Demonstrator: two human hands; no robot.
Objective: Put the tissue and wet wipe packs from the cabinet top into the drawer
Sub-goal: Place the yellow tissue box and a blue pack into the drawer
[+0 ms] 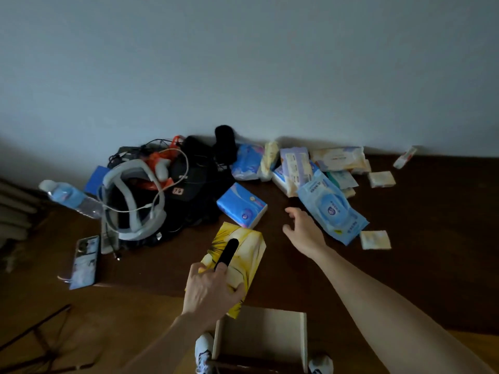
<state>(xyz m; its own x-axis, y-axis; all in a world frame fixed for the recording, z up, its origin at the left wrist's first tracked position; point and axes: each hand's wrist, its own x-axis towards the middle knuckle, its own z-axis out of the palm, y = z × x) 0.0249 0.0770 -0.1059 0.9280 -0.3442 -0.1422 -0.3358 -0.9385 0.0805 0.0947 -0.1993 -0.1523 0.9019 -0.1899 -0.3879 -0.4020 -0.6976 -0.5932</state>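
Note:
My left hand [209, 288] grips a yellow tissue pack [244, 257] at the front edge of the dark cabinet top [405, 265], just above the open drawer [260, 338]. One finger of that hand wears a black cover. My right hand [303, 229] hovers open over the cabinet top, between a blue tissue pack [241, 205] and a large blue wet wipe pack [332, 209]. More tissue and wipe packs [297, 163] lie heaped by the wall, with small sachets [375, 239] scattered nearby.
A black bag with cables, a white neck fan [135, 195] and orange items sits at the left. A water bottle [70, 198] lies beside it, and a phone [85, 261] rests near the left edge. White shoes [204, 352] show beside the drawer on a wooden floor.

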